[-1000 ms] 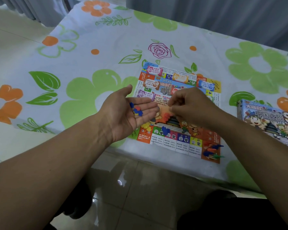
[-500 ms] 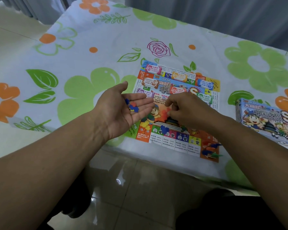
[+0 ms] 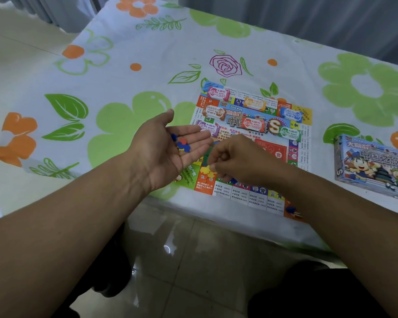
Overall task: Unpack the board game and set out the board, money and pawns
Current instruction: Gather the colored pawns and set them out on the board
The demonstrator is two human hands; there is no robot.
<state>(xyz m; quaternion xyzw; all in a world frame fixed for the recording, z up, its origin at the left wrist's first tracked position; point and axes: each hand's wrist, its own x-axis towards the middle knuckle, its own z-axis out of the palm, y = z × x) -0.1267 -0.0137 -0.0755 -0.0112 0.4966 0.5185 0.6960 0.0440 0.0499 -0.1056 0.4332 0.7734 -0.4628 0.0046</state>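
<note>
**Little pieces go onto the board**

The right hand has dropped from beside the left palm to the board's 7 o'clock corner. The left hand has stayed put, palm up, fingers straight, with small pieces lying on it. The right fingers are curled tight together, just by a yellow piece on the board. I cannot tell if they hold it or have let go.

The board lies flat on the counter. Money sits in little piles on its 12 o'clock half. Pawns lie at its 5 o'clock corner. The box is at 3 o'clock.

I think the pieces are being set out now. Next, the right hand should go back to the palm and gently pinch one more tiny piece.
</note>
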